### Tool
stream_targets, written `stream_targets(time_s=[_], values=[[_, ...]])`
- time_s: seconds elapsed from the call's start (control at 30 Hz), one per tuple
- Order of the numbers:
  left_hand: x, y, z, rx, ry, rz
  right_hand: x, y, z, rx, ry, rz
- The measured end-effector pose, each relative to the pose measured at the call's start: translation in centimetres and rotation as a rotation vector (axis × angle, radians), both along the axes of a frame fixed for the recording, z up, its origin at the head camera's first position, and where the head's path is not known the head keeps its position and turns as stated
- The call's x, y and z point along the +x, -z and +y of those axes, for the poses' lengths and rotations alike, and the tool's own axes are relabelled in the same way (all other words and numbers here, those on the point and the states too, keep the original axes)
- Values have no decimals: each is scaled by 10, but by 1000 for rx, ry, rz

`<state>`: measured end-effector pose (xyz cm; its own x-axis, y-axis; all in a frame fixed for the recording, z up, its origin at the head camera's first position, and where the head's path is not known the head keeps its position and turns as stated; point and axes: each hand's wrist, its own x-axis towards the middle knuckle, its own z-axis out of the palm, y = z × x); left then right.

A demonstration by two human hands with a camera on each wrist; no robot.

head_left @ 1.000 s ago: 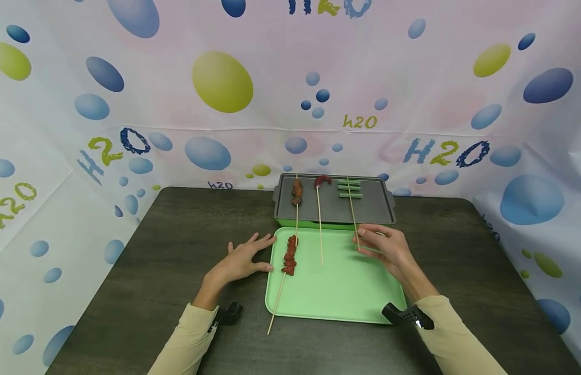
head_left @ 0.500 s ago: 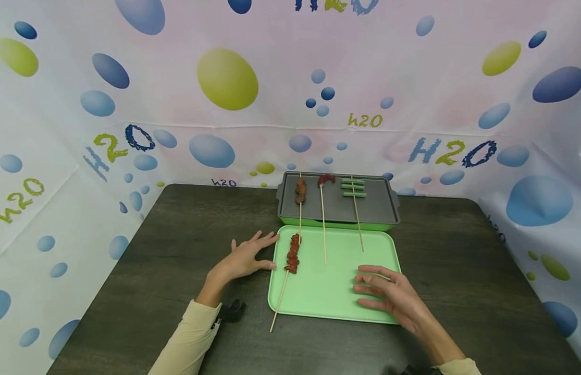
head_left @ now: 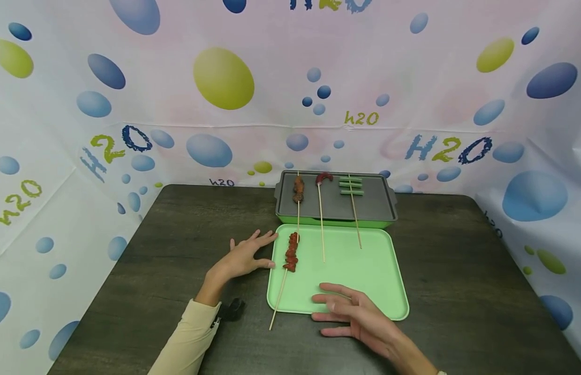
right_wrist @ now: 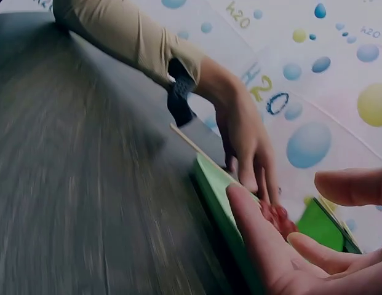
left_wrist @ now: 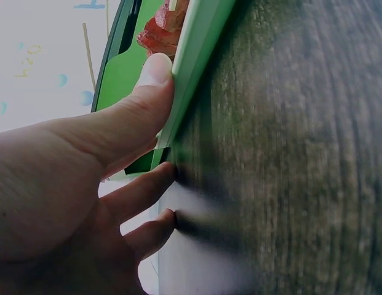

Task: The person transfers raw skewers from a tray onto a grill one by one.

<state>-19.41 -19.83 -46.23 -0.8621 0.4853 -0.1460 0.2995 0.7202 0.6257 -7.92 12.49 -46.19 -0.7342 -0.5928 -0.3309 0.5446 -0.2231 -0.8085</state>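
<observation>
My left hand (head_left: pixel 243 259) rests at the left edge of the light green tray (head_left: pixel 346 276), thumb and fingers spread and touching its rim. On the tray's left side lies a skewer of red meat pieces (head_left: pixel 291 252), its stick jutting past the front edge. Over the tray's front edge hovers my right hand (head_left: pixel 360 317), fingers spread and holding nothing. Three skewers lie with their food on the grey griddle (head_left: pixel 374 205): a browned meat skewer (head_left: pixel 298 190), a dark red curled piece on a stick (head_left: pixel 323 178) and a skewer of green stalks (head_left: pixel 350 185). Their sticks reach over the tray.
The griddle has a green base (head_left: pixel 365 224) and stands right behind the tray. Dark wooden table (head_left: pixel 177 229) surface extends on both sides. A patterned curtain (head_left: pixel 271 78) hangs behind the table.
My right hand has let go of the green stalk skewer's stick, leaving it on the griddle, and has moved toward the tray's front and leftward. My left hand has stayed at the tray's edge.
</observation>
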Motion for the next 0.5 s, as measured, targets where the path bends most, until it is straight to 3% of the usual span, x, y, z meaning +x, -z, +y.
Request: stream_targets(time_s=[0.17, 0.5], values=[[-2, 1, -1, -16, 1, 6, -3, 3, -23, -67, -36, -57], [0, 2, 0, -3, -3, 8, -11, 9, -62, -101, -23, -156]])
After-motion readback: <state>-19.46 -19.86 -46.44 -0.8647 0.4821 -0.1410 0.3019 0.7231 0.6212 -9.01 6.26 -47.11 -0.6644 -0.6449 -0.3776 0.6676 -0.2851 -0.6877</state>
